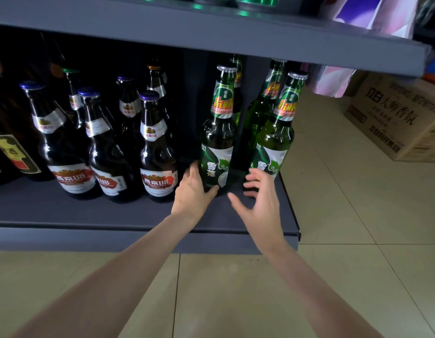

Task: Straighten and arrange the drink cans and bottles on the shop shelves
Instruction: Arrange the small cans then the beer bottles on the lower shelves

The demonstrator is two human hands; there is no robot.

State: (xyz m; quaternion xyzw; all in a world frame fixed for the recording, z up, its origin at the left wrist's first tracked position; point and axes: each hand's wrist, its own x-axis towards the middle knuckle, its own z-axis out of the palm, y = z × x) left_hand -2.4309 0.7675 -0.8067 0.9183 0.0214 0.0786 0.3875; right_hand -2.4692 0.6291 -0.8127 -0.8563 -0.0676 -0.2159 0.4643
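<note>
On the bottom shelf [114, 213] stand green beer bottles at the right and brown beer bottles [158, 152] at the left. My left hand [194, 191] grips the base of one green bottle [219, 132], which stands upright. My right hand [260, 198] is open, fingers spread, just in front of the base of a second green bottle [276, 132] at the shelf's right end; whether it touches the glass I cannot tell. More green bottles stand behind these two, partly hidden.
The upper shelf [211, 32] overhangs the bottle tops, with green cans [256, 1] on it. A cardboard box [402, 120] sits on the tiled floor at the right. Dark bottles with yellow labels [11, 152] stand at the far left.
</note>
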